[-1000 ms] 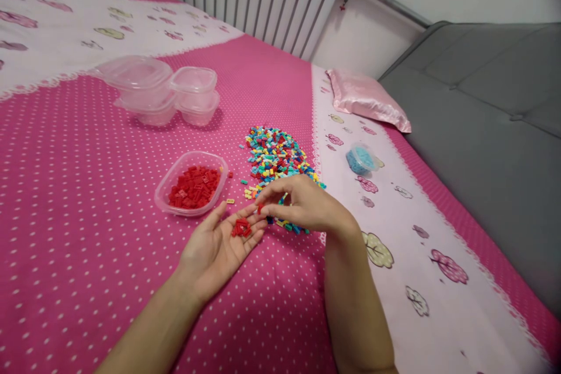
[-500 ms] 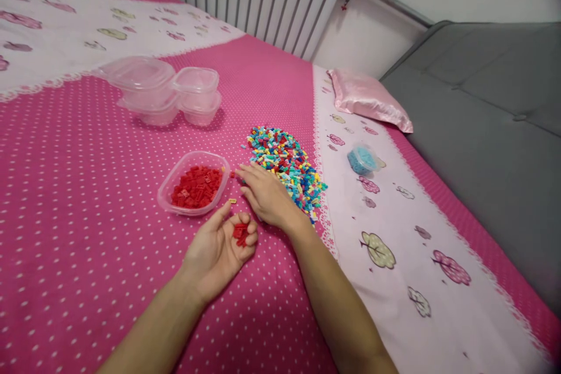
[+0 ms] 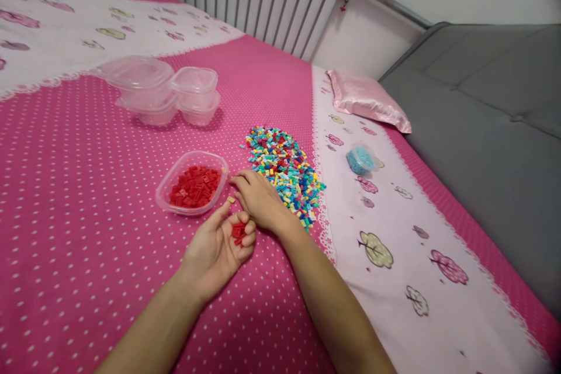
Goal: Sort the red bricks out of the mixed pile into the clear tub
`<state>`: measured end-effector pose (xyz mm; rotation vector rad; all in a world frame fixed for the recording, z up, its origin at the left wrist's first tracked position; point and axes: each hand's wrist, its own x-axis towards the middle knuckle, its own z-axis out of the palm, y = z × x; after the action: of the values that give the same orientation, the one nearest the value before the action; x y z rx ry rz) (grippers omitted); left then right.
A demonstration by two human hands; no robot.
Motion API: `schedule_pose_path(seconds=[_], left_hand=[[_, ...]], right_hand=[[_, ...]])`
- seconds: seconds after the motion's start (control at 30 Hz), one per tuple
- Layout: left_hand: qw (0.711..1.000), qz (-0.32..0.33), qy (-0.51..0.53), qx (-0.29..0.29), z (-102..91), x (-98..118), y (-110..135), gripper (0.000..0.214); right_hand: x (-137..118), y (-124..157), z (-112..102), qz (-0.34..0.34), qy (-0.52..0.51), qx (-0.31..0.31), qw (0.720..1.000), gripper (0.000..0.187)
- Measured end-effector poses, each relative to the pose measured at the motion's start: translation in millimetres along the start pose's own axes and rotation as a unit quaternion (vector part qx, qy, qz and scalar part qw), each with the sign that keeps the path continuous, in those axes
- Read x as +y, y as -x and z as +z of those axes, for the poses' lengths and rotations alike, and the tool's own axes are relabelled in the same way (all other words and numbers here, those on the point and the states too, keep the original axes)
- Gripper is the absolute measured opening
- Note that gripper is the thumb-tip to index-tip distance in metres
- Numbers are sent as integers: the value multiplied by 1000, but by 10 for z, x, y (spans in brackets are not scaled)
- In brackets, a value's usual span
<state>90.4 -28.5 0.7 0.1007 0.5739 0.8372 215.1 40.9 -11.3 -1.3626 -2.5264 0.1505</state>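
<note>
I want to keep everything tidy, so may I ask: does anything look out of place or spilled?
One yellow piece looks odd: it is alone beside the left hand's thumb, apart from the mixed pile, near the container of red pieces. The pile lies loose; whether it spilled, I cannot tell.

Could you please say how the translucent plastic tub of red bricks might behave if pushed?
Low and wide, the translucent rounded plastic tub would probably slide, not tip. Its open top might let small red plastic bricks spill if jolted.
</note>
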Motion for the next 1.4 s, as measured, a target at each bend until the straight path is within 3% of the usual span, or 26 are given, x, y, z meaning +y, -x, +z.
schedule_pose_path(seconds=[0.37,0.63,0.8,0.93,1.1,1.23,1.33,1.4], left_hand=[[1000,5,11,-1,-40,-20,-11,38],[1000,6,16,6,-33,-7,-7,39],[1000,2,20,13,-6,-2,8,40],[999,-1,24,32,6,2,5,40],[999,0,30,45,35,-1,-11,39],[997,23,40,57,55,-18,-20,35],[997,27,50,56,43,-23,-24,33],[998,18,44,51,28,-16,-21,33]], right_hand=[[46,-10,86,-21,0,-7,1000,37],[38,-21,46,0,-31,-6,1000,34],[79,13,-139,-6,-100,47,994,34],[118,113,-477,-41,-185,75,979,27],[62,321,-915,-112,-260,-45,958,24],[-28,421,-1083,-146,-284,-130,938,24],[-71,439,-1125,-157,-295,-153,930,23],[-63,437,-1124,-150,-291,-133,935,22]])
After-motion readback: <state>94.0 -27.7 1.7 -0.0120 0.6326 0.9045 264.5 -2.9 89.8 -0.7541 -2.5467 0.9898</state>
